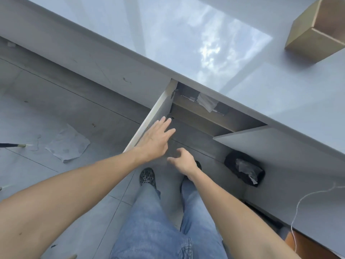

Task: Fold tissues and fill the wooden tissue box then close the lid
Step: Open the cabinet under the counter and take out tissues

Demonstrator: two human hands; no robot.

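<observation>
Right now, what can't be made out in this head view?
- Wooden tissue box: cut off by the top-right edge; lid and contents unseen.
- Open cabinet: interior dark, hidden under the countertop.
- Tissues: none clearly identifiable.
- Left hand and right hand: empty, holding nothing.

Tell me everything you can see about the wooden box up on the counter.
The wooden box sits at the far right of the glossy grey counter, partly cut off by the picture's edge. It looks like light, unfinished wood or plywood with thin walls and square corners. Its open side faces right, showing a darker brown inside; no lid or tissues are visible. Neither hand touches it; both reach toward the open cupboard below.
</observation>
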